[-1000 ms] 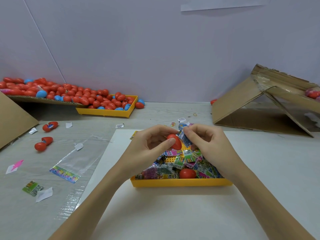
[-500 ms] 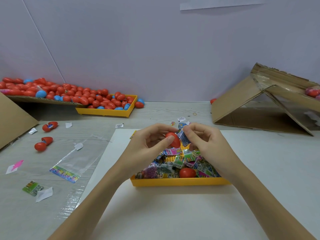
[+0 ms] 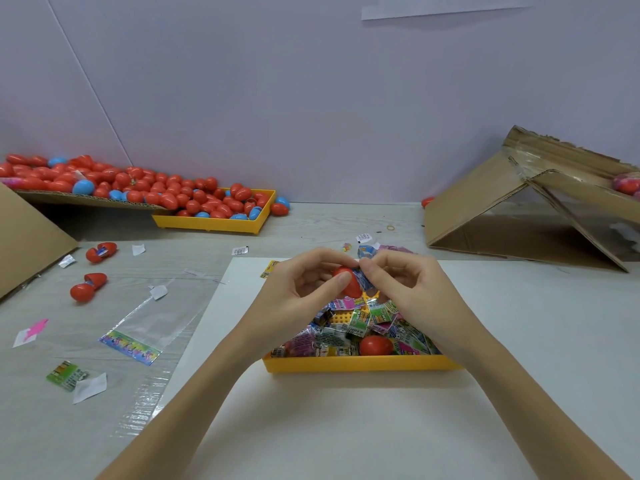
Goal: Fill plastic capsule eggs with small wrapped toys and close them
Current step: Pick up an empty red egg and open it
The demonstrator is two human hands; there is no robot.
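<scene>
The red capsule egg (image 3: 348,285) sat in the air above the yellow tray (image 3: 360,363), held between two hands. The person's left hand (image 3: 301,292) had its fingers and thumb curled round the egg. The right hand (image 3: 408,289) pinched a small blue wrapped toy (image 3: 363,280) and pressed it against the open side of the egg.

The biggest thing that could go wrong was a spill. The tray was heaped with wrapped toys (image 3: 363,323), and another red egg (image 3: 375,344) lay on top of them, near the front wall. A bump from a wrist could knock packets over the edge onto the white sheet (image 3: 346,427).

Next, the egg itself was smooth and round. It looked slippery, so it might pop out of the left hand if the right hand pushed too hard.

The smallest trouble was the toy. Its wrapper looked crinkly and stuck out past the egg's edge. If a corner stayed outside, the egg would likely not snap shut. How much of the toy was inside could not be told, because the fingers hid it.

Compared with half a second before, little had changed. Both hands stayed in the same place over the tray, and the toy seemed pushed slightly closer into the egg.
</scene>
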